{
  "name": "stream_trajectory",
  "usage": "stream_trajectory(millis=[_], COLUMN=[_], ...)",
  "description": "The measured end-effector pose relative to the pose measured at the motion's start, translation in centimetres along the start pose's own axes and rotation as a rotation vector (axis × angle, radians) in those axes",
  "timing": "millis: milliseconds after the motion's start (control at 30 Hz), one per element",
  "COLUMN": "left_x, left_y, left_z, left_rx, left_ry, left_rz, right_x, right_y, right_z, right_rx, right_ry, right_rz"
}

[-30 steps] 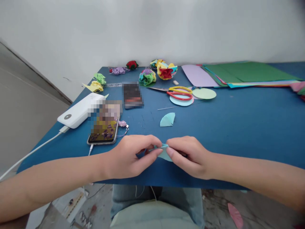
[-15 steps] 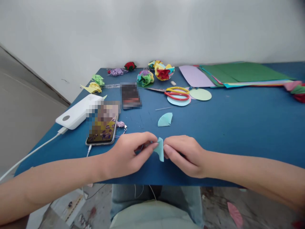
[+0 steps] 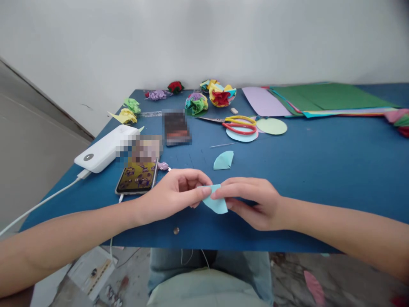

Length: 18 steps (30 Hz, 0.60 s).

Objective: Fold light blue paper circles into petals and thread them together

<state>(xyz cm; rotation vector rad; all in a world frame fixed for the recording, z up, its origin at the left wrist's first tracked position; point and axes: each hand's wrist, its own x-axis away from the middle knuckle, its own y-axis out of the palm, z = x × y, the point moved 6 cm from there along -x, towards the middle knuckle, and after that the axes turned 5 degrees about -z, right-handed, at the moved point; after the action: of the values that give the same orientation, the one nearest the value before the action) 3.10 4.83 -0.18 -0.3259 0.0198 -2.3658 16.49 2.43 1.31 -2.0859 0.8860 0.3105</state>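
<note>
A small folded light-blue paper piece (image 3: 216, 203) is pinched between both hands just above the near part of the blue table (image 3: 319, 170). My left hand (image 3: 174, 194) grips its left corner with thumb and forefinger. My right hand (image 3: 252, 200) holds the right side, fingers closed on it. A second folded light-blue paper wedge (image 3: 223, 160) lies on the table a little beyond my hands. Red and yellow scissors (image 3: 238, 123) rest on paper circles (image 3: 271, 126) further back.
A phone (image 3: 137, 175) and a white power bank (image 3: 104, 148) with a cable lie at the left. Another dark device (image 3: 175, 126) sits behind them. Crumpled paper flowers (image 3: 220, 94) line the far edge. Coloured paper sheets (image 3: 319, 100) are stacked at the back right.
The paper piece has turned from standing on edge to lying flatter between my fingers, and both hands have lifted it slightly away from the table edge.
</note>
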Motion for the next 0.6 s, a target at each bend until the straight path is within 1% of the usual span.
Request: stream_trajectory(millis=[100,167,233,333,467,533,600], left_x=[0.0,0.1,0.1,0.1,0.2,0.3,0.3], left_y=[-0.1,-0.2,-0.1,0.1,0.6,0.9,1.0], left_z=[-0.2,-0.4,-0.5,-0.4,0.0,0.1,0.0], left_rx=[-0.002,0.036,0.068,0.085,0.031,0.006,0.021], left_ry=[-0.014,-0.031,-0.029,0.01,0.068,0.065,0.029], left_rz=[-0.001,-0.015,-0.032,-0.059,-0.077,-0.096,-0.119], right_x=[-0.1,-0.2,-0.3,-0.2,-0.2,-0.2,-0.2], right_y=[-0.2,-0.3,-0.4,-0.7,-0.8,-0.9,-1.1], right_z=[0.0,0.1,0.3,0.7,1.3,1.2,0.9], right_rx=[0.0,0.007,0.012,0.014,0.031,0.051,0.091], right_ry=[-0.018,0.005,0.042,0.119,0.218,0.207,0.151], right_rz=[0.039,0.052,0.072,0.127,0.161,0.186,0.215])
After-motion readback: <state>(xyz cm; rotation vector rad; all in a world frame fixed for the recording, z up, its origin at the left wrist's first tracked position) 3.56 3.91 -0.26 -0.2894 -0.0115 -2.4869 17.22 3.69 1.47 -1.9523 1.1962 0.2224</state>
